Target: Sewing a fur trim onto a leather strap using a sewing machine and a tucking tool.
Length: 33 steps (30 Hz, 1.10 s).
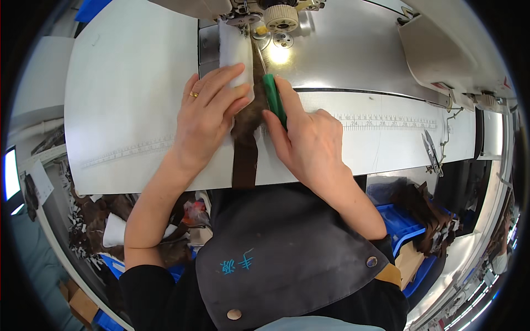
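Observation:
My left hand [207, 110], with a ring on one finger, curls over a fluffy white padding strip [236, 47] and holds it down; its thumb is mostly hidden. The strip runs up under the presser area of a sewing machine [251, 16]. Brown fur [249, 110] lies along the padding's right edge, and a flat dark brown band [244, 165] trails to the table's front edge. My right hand [309, 132] grips the green handle of an awl-like tool [273, 96]. Its thin metal shaft points up beside the fur, close to the needle area.
Metal thread snips [432, 151] lie at the table's right end, by a hanging chain. Printed rulers mark the white table [127, 99]. Brown fur scraps [88, 226] sit low at left; a blue bin [400, 223] with more brown pieces stands at lower right.

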Tool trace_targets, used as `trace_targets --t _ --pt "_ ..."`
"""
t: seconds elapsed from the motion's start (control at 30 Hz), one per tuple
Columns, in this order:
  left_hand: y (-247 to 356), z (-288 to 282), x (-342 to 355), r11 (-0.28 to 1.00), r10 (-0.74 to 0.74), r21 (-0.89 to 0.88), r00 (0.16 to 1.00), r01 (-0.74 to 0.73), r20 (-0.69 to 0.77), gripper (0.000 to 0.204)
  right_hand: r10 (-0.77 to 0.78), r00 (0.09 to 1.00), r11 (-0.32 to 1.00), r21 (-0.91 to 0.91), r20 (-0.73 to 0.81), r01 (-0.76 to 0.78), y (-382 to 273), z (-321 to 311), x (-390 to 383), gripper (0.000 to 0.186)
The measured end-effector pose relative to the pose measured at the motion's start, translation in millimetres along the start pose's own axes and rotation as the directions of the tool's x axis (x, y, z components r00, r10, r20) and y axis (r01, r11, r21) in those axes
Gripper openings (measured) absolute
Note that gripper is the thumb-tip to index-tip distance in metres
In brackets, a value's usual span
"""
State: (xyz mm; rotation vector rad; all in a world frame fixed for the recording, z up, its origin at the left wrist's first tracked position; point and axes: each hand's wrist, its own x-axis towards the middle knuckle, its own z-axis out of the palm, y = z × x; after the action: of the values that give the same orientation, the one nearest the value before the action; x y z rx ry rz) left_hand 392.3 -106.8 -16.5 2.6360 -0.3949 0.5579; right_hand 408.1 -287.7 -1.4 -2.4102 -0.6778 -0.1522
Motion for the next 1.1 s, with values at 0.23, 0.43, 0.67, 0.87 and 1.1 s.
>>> trace_targets --t 0.23,0.43,0.67,0.87,1.1 --pt "-7 2 -1 0.994 -0.041 -0.097 0.999 0.041 -0.006 0.022 0.008 1.0 0.999 0.033 0.02 -0.009 -2 3 6 0.044" --pt "-4 2 1 0.987 -0.093 -0.133 0.996 0.093 0.008 0.033 -0.075 0.996 0.996 0.047 0.055 0.073 4 2 7 0.043" --pt "-8 2 3 0.983 -0.063 -0.171 0.997 0.068 0.035 0.03 -0.241 0.934 0.958 -0.088 0.264 0.272 12 -13 -6 0.047" --pt "-12 -1 -2 0.995 -0.032 -0.097 0.999 0.036 0.039 0.026 -0.063 0.989 0.992 0.118 0.132 0.048 24 -32 -24 0.043" --pt "-6 -1 2 0.987 -0.088 -0.127 0.994 0.096 0.065 0.026 -0.063 0.998 0.997 -0.037 0.022 0.064 8 3 -2 0.04"
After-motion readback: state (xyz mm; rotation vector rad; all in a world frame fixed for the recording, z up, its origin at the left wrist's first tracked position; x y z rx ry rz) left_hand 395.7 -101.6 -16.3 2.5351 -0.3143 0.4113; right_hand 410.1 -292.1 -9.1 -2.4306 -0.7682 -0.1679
